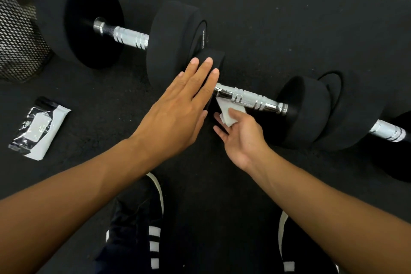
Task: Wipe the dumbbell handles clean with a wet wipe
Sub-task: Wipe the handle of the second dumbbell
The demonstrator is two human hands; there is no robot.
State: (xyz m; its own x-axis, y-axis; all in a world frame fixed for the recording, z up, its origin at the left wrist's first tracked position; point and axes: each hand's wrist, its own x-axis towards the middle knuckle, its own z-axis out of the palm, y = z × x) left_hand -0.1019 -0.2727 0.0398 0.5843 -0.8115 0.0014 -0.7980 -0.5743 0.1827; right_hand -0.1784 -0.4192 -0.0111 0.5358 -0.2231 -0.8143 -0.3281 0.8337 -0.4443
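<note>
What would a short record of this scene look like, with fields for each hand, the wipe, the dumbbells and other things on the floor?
left hand: flat, fingers straight, on the middle dumbbell's left weight
right hand: palm up, pinches the wet wipe
wet wipe: white, folded, just under the handle
dumbbells: three in view on the black mat
other things: wipes packet, mesh bin

The flat left hand (178, 104) hides the small black dumbbell's near weight, while the third chrome-handled dumbbell (388, 132) runs off the right edge.
</note>
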